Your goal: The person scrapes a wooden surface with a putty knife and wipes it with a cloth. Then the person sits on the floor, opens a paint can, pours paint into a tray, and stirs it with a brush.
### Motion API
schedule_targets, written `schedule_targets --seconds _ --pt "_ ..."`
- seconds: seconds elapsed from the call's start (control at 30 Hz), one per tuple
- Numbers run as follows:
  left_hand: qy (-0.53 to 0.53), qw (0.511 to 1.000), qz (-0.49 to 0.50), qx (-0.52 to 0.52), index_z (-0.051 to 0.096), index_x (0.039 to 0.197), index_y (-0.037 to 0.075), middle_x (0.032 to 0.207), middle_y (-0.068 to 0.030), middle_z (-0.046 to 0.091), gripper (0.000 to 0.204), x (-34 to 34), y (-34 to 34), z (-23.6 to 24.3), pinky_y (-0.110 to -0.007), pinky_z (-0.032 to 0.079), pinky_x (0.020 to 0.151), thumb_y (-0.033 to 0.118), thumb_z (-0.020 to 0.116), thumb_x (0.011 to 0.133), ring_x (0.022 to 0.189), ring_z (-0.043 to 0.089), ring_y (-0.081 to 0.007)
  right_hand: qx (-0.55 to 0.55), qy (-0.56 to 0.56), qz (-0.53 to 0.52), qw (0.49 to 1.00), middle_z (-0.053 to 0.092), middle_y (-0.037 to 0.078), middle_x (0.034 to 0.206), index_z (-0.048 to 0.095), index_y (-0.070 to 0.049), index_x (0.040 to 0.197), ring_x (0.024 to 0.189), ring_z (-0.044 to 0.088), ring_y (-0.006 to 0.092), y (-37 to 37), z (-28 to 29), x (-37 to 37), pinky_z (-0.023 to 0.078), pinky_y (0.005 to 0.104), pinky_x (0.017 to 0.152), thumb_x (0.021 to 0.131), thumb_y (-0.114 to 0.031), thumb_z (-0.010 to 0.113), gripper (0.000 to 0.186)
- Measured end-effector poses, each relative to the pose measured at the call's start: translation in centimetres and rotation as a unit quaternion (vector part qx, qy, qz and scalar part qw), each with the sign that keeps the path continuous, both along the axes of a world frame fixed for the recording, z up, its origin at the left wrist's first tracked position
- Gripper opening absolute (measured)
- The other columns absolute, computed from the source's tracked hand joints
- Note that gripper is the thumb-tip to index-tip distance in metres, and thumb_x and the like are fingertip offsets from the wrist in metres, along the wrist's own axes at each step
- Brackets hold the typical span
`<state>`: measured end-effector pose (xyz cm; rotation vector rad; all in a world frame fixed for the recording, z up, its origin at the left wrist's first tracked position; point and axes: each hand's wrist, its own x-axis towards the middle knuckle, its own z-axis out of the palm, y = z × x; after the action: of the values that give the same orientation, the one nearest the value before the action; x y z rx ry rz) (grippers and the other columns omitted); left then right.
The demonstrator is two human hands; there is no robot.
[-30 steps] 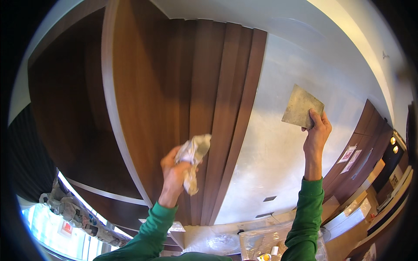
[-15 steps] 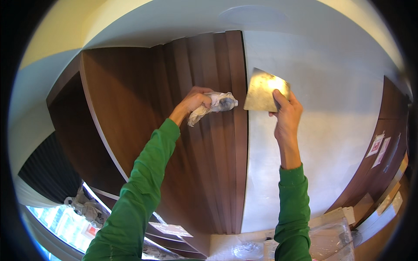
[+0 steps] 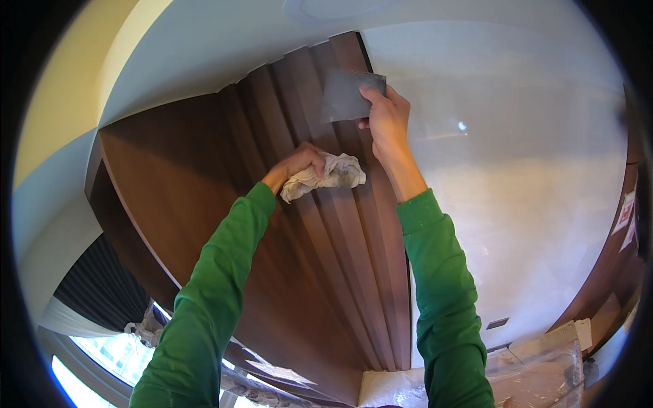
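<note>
Bunched in my left hand (image 3: pixel 300 162) is a white rag (image 3: pixel 332 173) with a dark grey smudge on its right end. My right hand (image 3: pixel 389 119) grips a flat, squarish metal scraper blade (image 3: pixel 350 97), thumb on the face toward me and fingers behind, mostly hidden. The blade is up and to the right of the rag, apart from it. Both hands are raised in front of brown ribbed wood panelling (image 3: pixel 326 224), which meets a pale, smooth wall (image 3: pixel 517 204) on the right.
Plastic-wrapped items (image 3: pixel 537 374) lie along the base of the wall at lower right. A small dark wall plate (image 3: pixel 497 323) sits low on the wall. Dark curtains (image 3: pixel 102 285) hang by a bright window at lower left. Brown panels stand at far right.
The scraper has moved left and up, across the panel edge, and its face has turned from bright to dull grey. My left hand with the rag has hardly moved; the view has tilted.
</note>
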<state>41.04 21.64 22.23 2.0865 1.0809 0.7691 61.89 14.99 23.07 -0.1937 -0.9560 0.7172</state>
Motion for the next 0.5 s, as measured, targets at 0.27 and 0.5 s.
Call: schedule_targets --seconds 0.27,0.5 --pt "-0.003 1.000 0.013 0.020 0.072 0.080 -0.010 0.071 -0.0128 0.068 0.035 0.0 0.9 -0.2 -0.028 0.052 0.055 0.002 0.061 0.049 0.060 0.064 -0.0185 0.065 -0.130 -0.378 0.914 0.066 0.023 0.076 0.059 0.002 0.087 0.070 0.062 0.0438 3.9 3.1 -1.3 0.049 0.0496 0.070 0.086 -0.021 0.060 0.023" --pt "0.025 0.997 0.001 0.069 0.070 0.074 -0.009 0.066 -0.0092 0.065 0.029 -0.2 1.1 -0.3 -0.029 0.048 0.053 0.004 0.061 0.050 0.058 0.061 -0.0168 0.064 -0.225 -0.448 0.863 0.067 0.023 0.075 0.061 -0.002 0.089 0.075 0.065 0.0450 4.8 5.7 -1.3 0.050 0.0534 0.070 0.089 -0.023 0.060 0.022"
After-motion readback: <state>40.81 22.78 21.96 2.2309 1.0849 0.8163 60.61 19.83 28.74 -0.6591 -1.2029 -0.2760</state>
